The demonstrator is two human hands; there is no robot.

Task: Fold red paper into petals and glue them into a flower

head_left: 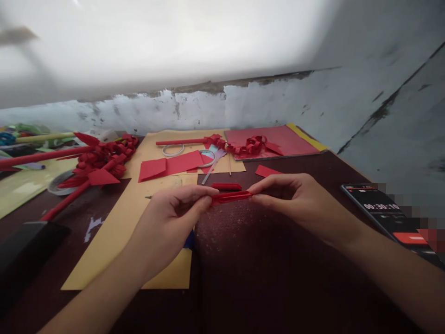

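Between my two hands I hold a narrow folded strip of red paper (230,198), stretched level above the dark table. My left hand (177,211) pinches its left end between thumb and fingers, and my right hand (285,192) pinches the right end. Just beyond it lies a second folded red paper piece (226,186). Behind my right hand is a small flat red paper piece (267,171), partly hidden by the fingers. A pen-like tip (149,197) pokes out beside my left hand, the rest covered.
Tan paper sheets (114,236) lie under my left arm. Further back are red paper pieces (181,163), tape rolls (173,150), scissors (212,164) and a red paper flower stem (181,141). More red paper flowers (100,160) stand left. A phone (378,208) showing a timer lies right.
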